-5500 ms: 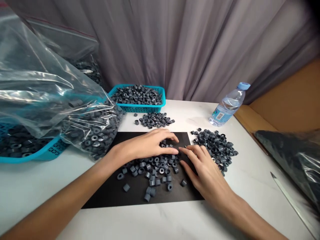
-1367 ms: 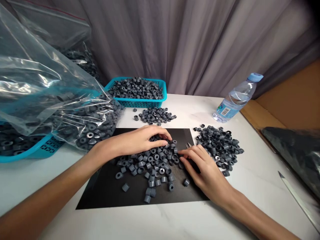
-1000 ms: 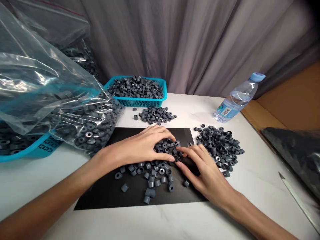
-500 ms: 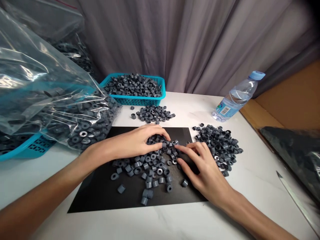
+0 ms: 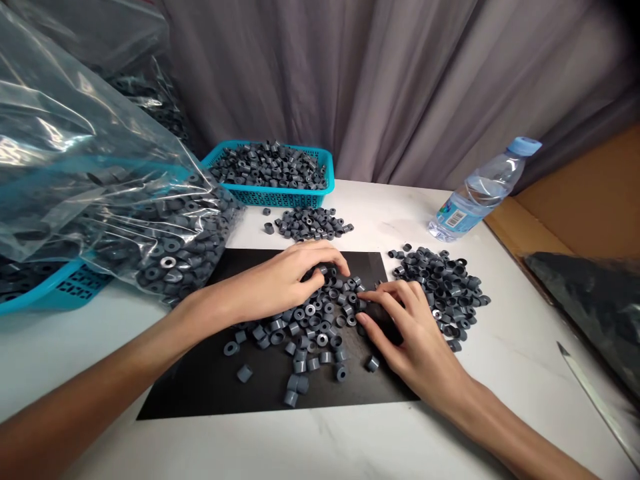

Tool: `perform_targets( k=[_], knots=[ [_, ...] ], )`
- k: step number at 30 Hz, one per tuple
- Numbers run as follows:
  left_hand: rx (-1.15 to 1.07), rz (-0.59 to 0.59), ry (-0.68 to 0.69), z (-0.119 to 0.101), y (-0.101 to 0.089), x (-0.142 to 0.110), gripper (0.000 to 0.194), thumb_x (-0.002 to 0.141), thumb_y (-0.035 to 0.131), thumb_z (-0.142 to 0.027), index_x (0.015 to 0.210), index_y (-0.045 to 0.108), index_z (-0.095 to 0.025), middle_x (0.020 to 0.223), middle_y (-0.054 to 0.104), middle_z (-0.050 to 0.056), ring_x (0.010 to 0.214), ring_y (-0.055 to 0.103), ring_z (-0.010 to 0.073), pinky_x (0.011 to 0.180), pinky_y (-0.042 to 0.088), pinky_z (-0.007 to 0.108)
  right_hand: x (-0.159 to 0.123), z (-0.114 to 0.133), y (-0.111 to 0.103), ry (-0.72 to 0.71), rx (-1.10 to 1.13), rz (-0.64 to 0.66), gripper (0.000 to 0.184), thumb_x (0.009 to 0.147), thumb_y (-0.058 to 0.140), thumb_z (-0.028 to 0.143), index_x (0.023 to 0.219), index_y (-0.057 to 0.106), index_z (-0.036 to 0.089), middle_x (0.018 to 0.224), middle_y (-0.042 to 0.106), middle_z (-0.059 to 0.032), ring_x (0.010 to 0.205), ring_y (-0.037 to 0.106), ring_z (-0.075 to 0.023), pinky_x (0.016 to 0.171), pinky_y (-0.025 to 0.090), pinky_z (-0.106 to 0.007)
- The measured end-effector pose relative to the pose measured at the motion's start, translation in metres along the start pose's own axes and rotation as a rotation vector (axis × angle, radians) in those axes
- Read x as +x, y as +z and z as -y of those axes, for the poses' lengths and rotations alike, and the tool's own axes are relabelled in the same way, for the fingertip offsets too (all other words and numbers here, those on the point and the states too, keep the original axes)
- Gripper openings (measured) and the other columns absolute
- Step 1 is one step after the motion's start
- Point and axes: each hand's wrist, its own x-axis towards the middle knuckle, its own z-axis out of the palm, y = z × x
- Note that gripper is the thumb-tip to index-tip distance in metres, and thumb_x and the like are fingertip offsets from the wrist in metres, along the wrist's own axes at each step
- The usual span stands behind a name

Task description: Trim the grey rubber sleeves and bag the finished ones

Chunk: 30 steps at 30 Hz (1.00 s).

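A heap of small grey plastic rings (image 5: 310, 327) lies on a black mat (image 5: 210, 380) on a white table. My left hand (image 5: 280, 283) arches over the heap's far side, its fingers curled together on the rings. My right hand (image 5: 407, 327) rests on the mat at the heap's right edge. Its thumb and forefinger are pinched toward the rings, with a small metal tip showing just beyond them; I cannot make out what it is.
A second ring pile (image 5: 443, 287) lies right of the mat and a smaller pile (image 5: 310, 223) behind it. A teal basket (image 5: 280, 195) of rings stands at the back. A clear bag of rings (image 5: 125, 200) covers another basket (image 5: 55, 290) at left. Water bottle (image 5: 480, 193), blade (image 5: 595, 400) and dark bag (image 5: 595, 300) at right.
Both hands have kept working at the heap's top. My left hand's fingers shifted back and forth over the rings, and the heap spread a little. The camera view drifted slightly.
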Motion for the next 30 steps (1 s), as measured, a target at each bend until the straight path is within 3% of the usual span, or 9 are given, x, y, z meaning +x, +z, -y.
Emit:
perform_targets(
  k=[5,10,14,22,30],
  knots=[
    [0.068,-0.028,0.019,-0.008,0.011,0.002,0.03,0.098,0.042,-0.013,0.103,0.07,-0.023,0.12,0.067,0.003,0.119,0.059,0.0213,0.111,0.04,0.04,0.0,0.0,0.0,0.009,-0.006,-0.011,0.026,0.102,0.056,0.029,0.127,0.059,0.025,0.114,0.056,-0.0111,0.104,0.053,-0.0269,0.089,0.052,-0.048],
    [0.16,-0.032,0.004,-0.011,0.02,0.002,0.031,0.099,0.042,-0.015,0.108,0.07,-0.023,0.124,0.067,0.003,0.121,0.058,0.0217,0.12,0.031,0.045,0.0,0.0,-0.001,0.019,0.021,-0.01,0.021,0.102,0.055,0.025,0.123,0.061,0.025,0.111,0.057,-0.0099,0.102,0.053,-0.0254,0.087,0.051,-0.044],
    [0.187,-0.025,0.008,-0.011,0.021,0.002,0.032,0.098,0.04,-0.013,0.109,0.07,-0.021,0.124,0.067,0.003,0.121,0.057,0.0223,0.119,0.031,0.045,0.001,0.0,-0.002,-0.01,0.041,-0.033,0.018,0.103,0.052,0.02,0.117,0.062,0.025,0.106,0.059,-0.0082,0.099,0.054,-0.0237,0.083,0.05,-0.041],
    [0.169,-0.157,0.062,-0.013,0.018,0.003,0.018,0.098,0.051,-0.013,0.103,0.066,-0.021,0.112,0.065,0.003,0.112,0.056,0.0208,0.103,0.041,0.035,0.003,0.005,-0.006,-0.045,0.088,-0.016,0.011,0.1,0.053,0.019,0.102,0.062,0.024,0.096,0.059,-0.0071,0.089,0.053,-0.0231,0.077,0.047,-0.041],
    [0.181,-0.1,0.111,-0.006,0.016,0.004,0.009,0.099,0.061,-0.021,0.096,0.07,-0.021,0.101,0.073,-0.001,0.101,0.063,0.0181,0.104,0.038,0.035,0.003,0.003,-0.005,-0.014,0.12,-0.036,0.01,0.101,0.055,0.021,0.099,0.065,0.023,0.089,0.057,-0.0053,0.085,0.052,-0.0211,0.074,0.045,-0.038]
  ],
)
